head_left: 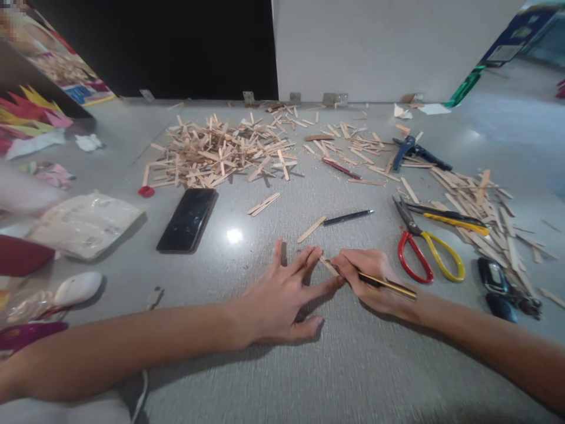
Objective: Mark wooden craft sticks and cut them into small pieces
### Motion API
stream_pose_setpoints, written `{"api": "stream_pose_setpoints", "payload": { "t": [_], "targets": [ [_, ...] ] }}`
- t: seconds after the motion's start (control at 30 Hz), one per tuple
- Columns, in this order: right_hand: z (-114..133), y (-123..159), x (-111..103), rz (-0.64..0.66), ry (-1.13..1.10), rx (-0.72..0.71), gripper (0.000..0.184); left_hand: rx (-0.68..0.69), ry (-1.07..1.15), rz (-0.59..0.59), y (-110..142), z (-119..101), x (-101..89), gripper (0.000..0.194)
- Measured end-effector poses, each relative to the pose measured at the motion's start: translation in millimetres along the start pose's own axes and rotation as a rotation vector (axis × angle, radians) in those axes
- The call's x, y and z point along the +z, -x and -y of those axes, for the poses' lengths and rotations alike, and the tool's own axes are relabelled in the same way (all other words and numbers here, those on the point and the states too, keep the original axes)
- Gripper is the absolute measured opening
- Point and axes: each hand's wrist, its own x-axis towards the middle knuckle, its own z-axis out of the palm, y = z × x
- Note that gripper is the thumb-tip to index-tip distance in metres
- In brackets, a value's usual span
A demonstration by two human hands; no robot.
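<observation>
We see a short, thin wooden stick point(329, 267) lying flat on the grey tabletop point(247, 383), between our two hands. Our left hand point(285, 294) is palm down and spread, gripping nothing, with its index fingertip at the stick's near end and other fingertips at the far end. Our right hand point(373, 280) is closed around a black-and-gold pencil point(391, 287), pinched near its point, which we cannot make out behind the fingers. We judge the stick to be very light and stiff, dry rather than slippery, yet apt to skid under sideways pressure and to split or snap if bent. It seems best pinned by its ends, or pinched along its narrow edges. As for writing, we can read none: the white packet point(90, 224) carries small marks and the blue box point(521, 32) a pale label, both too blurred.
</observation>
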Motion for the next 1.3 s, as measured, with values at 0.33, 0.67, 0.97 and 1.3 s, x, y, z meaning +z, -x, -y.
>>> {"api": "stream_pose_setpoints", "payload": {
  "t": [0.33,0.67,0.97,1.3],
  "targets": [
    [2,-1,-6,0.0,0.04,-0.05,0.048,0.003,-0.016,-0.011,-1,-1,-0.2,0.079],
    [1,0,-8,0.005,0.068,-0.087,0.053,0.0,-0.024,0.006,-1,-2,-3.1,0.079],
    [5,1,-5,-0.137,-0.015,-0.017,0.056,0.076,-0.038,-0.076,1,3,3.8,0.082],
    [1,-4,-1,-0.034,-0.049,0.028,0.053,0.101,-0.058,-0.1,0,2,7.1,0.081]
  ]
}}
